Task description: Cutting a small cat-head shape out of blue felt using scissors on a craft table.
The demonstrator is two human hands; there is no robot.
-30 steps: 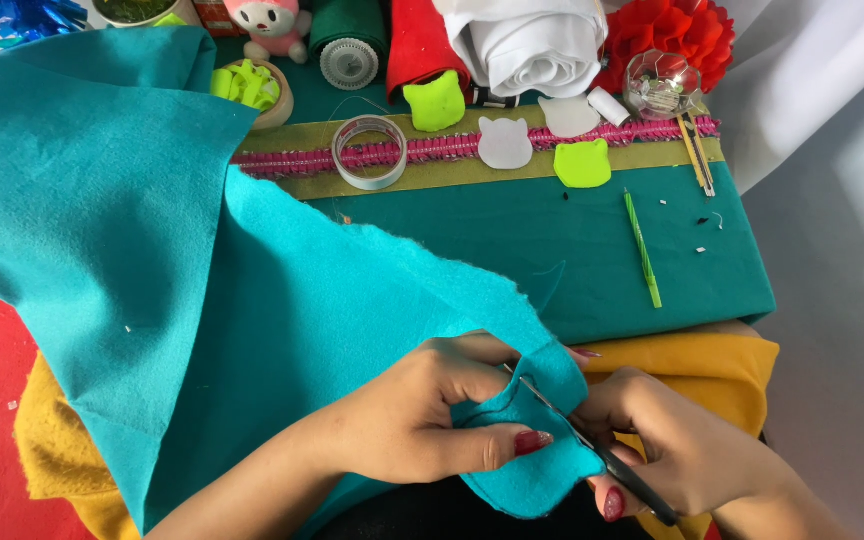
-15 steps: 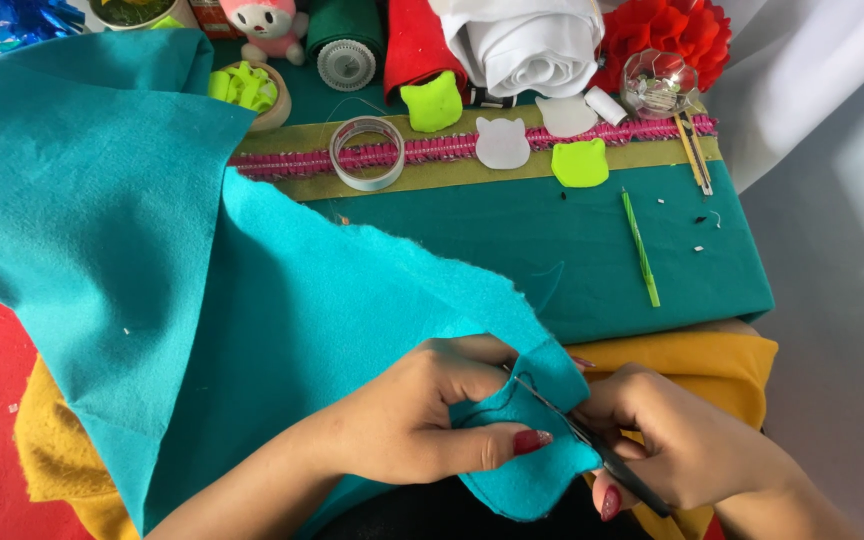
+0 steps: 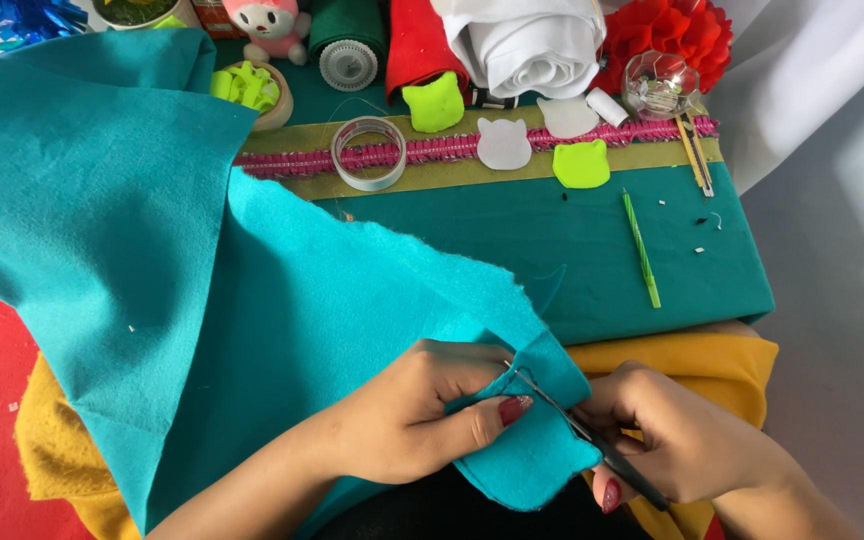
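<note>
2 hands [image 3: 407, 420] closed on teal felt [image 3: 282, 310] and scissors [image 3: 592, 440], tape roll [image 3: 369, 153] beyond

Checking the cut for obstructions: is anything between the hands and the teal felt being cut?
Nothing visible. The left hand pinches the teal felt directly, and the right hand has the scissors already at its folded edge.

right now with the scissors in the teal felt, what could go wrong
1. The left hand pinches the teal felt with its thumb tip close beside the scissors blades, so a slip could nick it.
2. The big loose sheet lies folded and bunched to the left; its drag might pull the cut off line.
3. The right hand works at the near edge, where the cut piece may drop.
</note>
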